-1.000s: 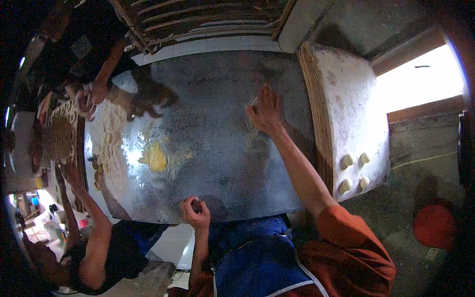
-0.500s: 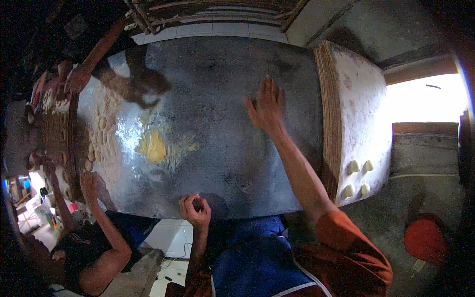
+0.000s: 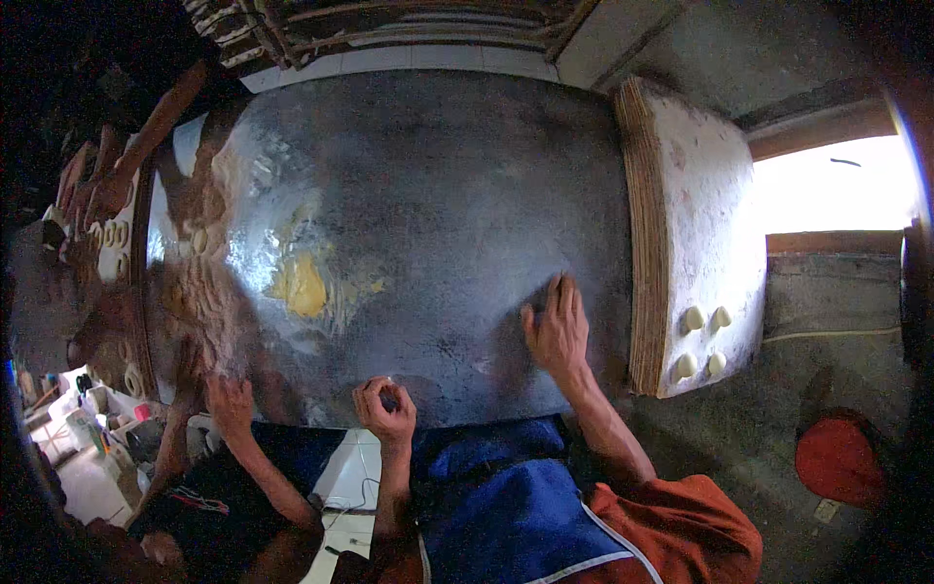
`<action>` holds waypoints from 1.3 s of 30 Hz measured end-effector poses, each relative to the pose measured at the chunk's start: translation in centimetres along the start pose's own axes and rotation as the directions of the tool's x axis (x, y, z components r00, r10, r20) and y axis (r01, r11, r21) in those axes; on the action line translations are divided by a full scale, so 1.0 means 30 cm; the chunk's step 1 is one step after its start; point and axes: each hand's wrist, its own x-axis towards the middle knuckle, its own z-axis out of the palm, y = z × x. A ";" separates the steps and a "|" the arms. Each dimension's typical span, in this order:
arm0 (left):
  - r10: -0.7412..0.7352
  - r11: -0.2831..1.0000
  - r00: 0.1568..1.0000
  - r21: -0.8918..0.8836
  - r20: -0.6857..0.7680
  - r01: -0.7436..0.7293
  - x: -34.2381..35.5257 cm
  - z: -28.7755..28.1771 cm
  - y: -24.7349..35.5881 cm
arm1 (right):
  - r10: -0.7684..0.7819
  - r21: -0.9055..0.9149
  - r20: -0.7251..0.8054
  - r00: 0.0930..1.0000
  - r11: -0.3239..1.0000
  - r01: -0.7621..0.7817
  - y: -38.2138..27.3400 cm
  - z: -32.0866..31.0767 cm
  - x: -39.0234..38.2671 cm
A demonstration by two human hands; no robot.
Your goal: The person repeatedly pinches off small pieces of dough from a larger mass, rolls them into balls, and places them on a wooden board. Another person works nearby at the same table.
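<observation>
My right hand [image 3: 557, 329] lies palm down over the dark tabletop [image 3: 438, 234], fingers stretched out. Nothing shows in it. At the table's near edge my left hand [image 3: 386, 409] is curled closed around a dark hollow; whether anything is inside cannot be made out. A soft yellow lump [image 3: 307, 289], like butter or fat, lies smeared on the table left of centre. Pale dough pieces [image 3: 693, 318] rest on the floury top of a stack of boards [image 3: 639, 243] at the right of my right hand.
Flour [image 3: 209, 321] and an oval dough piece [image 3: 200, 240] lie on the table's left part. A co-worker's hand [image 3: 231, 404] is at the near left edge; another person's arm [image 3: 156, 127] reaches in from far left. Ring-shaped pieces [image 3: 118, 234] sit beyond. A red round object [image 3: 839, 459] is low right.
My right hand has drawn back across the table toward me. My left hand has stayed in place. The near-left co-worker's hand has moved right and nearer; the far-left person's arm has shifted left.
</observation>
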 end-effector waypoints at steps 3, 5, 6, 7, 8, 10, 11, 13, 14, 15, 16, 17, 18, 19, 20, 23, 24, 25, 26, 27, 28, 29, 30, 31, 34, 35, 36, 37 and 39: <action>-0.013 1.000 1.000 -0.002 -0.010 0.013 -0.025 0.013 -0.007 | -0.200 -0.063 0.042 0.979 0.977 0.202 0.033 0.023 -0.122; -0.032 0.999 0.999 0.005 -0.040 0.032 -0.039 0.010 -0.022 | -0.340 -0.179 -0.019 0.940 0.926 0.331 0.118 0.037 -0.055; -0.021 1.000 0.998 0.011 -0.057 0.022 -0.032 0.007 -0.016 | -0.362 -0.231 -0.181 0.914 0.919 0.318 0.183 0.056 0.071; -0.001 1.000 0.999 0.004 -0.049 0.001 -0.021 0.017 -0.001 | -0.352 -0.271 -0.341 0.871 0.925 0.268 0.218 0.075 0.178; 0.020 1.000 0.999 0.016 -0.049 -0.019 -0.011 0.014 0.002 | -0.287 -0.368 -0.355 0.890 0.918 0.150 0.177 0.090 0.280; 0.033 0.999 0.999 0.013 -0.038 -0.032 -0.008 0.022 -0.002 | -0.361 -0.514 -0.523 0.772 0.856 0.052 0.098 0.134 0.477; 0.041 0.999 0.999 -0.001 -0.029 -0.041 -0.008 0.028 0.000 | -0.489 -0.575 -0.633 0.601 0.816 0.057 0.075 0.168 0.563; 0.040 0.998 0.998 0.052 -0.050 -0.037 -0.007 -0.020 -0.008 | -0.253 -0.260 -0.268 0.929 0.948 0.183 -0.267 0.184 0.611; 0.049 0.998 0.997 0.052 -0.055 -0.047 -0.001 -0.029 -0.009 | -0.388 -0.254 -0.274 0.880 0.912 0.323 -0.416 0.225 0.601; 0.043 0.999 0.999 0.034 -0.023 -0.042 -0.009 -0.036 -0.012 | -0.507 -0.255 -0.280 0.815 0.858 0.446 -0.552 0.272 0.580; 0.042 0.997 0.999 0.062 -0.024 -0.040 -0.014 -0.040 -0.017 | -0.582 -0.196 -0.235 0.779 0.813 0.548 -0.688 0.316 0.541; 0.027 0.994 0.999 0.103 -0.036 -0.023 -0.031 -0.046 -0.032 | -0.667 -0.127 -0.185 0.721 0.744 0.656 -0.829 0.379 0.487; 0.046 0.994 0.999 0.098 -0.022 -0.044 -0.019 -0.015 -0.017 | -0.689 -0.062 -0.214 0.692 0.717 0.694 -0.878 0.431 0.476; 0.052 0.998 0.999 0.021 -0.003 -0.052 -0.005 0.018 -0.005 | -0.706 0.000 -0.248 0.663 0.684 0.729 -0.895 0.469 0.469; 0.042 0.998 0.999 0.047 -0.001 -0.042 -0.023 -0.001 -0.039 | -0.790 -0.093 -0.057 0.610 0.613 0.785 -0.990 0.445 0.374; 0.083 0.995 0.996 0.051 0.036 -0.084 -0.044 0.001 -0.054 | -0.920 0.027 -0.130 0.369 0.369 0.929 -1.062 0.463 0.292; 0.088 0.993 0.996 0.072 0.024 -0.090 -0.045 -0.008 -0.051 | -0.926 0.044 -0.226 0.304 0.302 0.952 -1.066 0.432 0.260; 0.087 0.993 0.996 0.083 0.012 -0.088 -0.048 -0.005 -0.038 | -0.914 0.095 -0.220 0.340 0.327 0.940 -1.036 0.383 0.241; 0.068 0.995 0.998 0.072 -0.009 -0.067 -0.046 -0.010 -0.036 | -0.881 0.058 -0.226 0.415 0.414 0.909 -0.986 0.353 0.256; 0.051 0.997 0.998 0.053 -0.026 -0.049 -0.032 -0.023 -0.027 | -0.838 0.016 -0.237 0.492 0.503 0.864 -0.912 0.313 0.290; 0.033 0.999 0.999 0.034 -0.040 -0.031 -0.023 -0.026 -0.018 | -0.787 -0.026 -0.253 0.563 0.588 0.809 -0.825 0.265 0.328; 0.025 1.000 0.999 -0.003 -0.048 -0.025 -0.016 -0.015 -0.005 | -0.719 -0.061 -0.278 0.637 0.675 0.735 -0.677 0.237 0.404; 0.014 1.000 0.999 -0.025 -0.051 -0.016 -0.018 -0.010 -0.006 | -0.645 -0.081 -0.306 0.700 0.750 0.656 -0.523 0.193 0.459; 0.002 0.999 0.998 -0.046 -0.055 -0.004 -0.020 -0.002 -0.003 | -0.578 -0.299 -0.301 0.759 0.813 0.501 -0.355 0.142 0.485; -0.007 0.996 1.000 -0.089 -0.022 0.005 -0.016 0.006 0.008 | -0.491 -0.373 -0.314 0.812 0.851 0.370 0.085 0.104 0.415; 0.005 0.999 0.999 -0.042 -0.046 -0.007 -0.018 0.002 0.002 | -0.488 -0.403 -0.206 0.848 0.832 0.381 0.098 0.089 0.298; 0.010 0.999 0.999 -0.030 -0.047 -0.011 -0.025 0.006 -0.006 | -0.469 -0.420 -0.070 0.881 0.815 0.400 0.090 0.093 0.177; 0.012 1.000 0.998 -0.015 -0.058 -0.013 -0.034 0.010 -0.014 | -0.447 -0.435 0.066 0.892 0.792 0.428 0.082 0.093 0.088; 0.029 1.000 0.997 0.006 -0.067 -0.028 -0.033 0.008 -0.011 | -0.505 -0.272 0.205 0.839 0.794 0.544 0.095 0.087 -0.010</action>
